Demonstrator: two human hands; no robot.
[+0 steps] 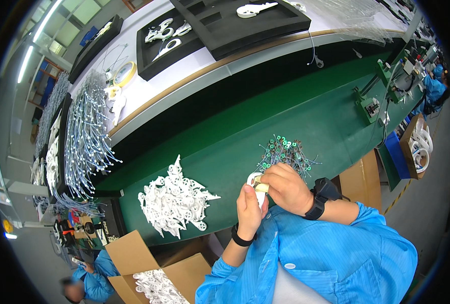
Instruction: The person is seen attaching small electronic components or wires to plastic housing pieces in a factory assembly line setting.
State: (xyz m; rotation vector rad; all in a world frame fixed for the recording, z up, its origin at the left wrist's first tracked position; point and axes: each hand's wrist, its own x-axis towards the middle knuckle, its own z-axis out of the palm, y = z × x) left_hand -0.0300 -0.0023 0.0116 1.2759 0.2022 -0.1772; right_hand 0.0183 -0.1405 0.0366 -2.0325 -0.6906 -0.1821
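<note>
Over the near edge of the green bench (225, 152), my left hand (249, 215) grips a small white plastic part (253, 178) with a rounded end. My right hand (288, 191) is closed against the same part, its fingertips pinching at it. Pale yellow covers, which look like finger cots (261, 187), sit on those fingertips. Fingers hide much of the part, and any smaller piece between them cannot be made out. Just beyond my right hand lies a heap of thin wires with green round ends (286, 152). Left of my hands is a large pile of white plastic parts (177, 202).
A raised white shelf (184, 61) runs along the far side, bearing black foam trays (245, 38), a tape roll (125, 74) and bundled wires (85, 134). Cardboard boxes (128, 252) stand lower left. A green machine (369, 106) is at right. Co-workers in blue sit at both sides.
</note>
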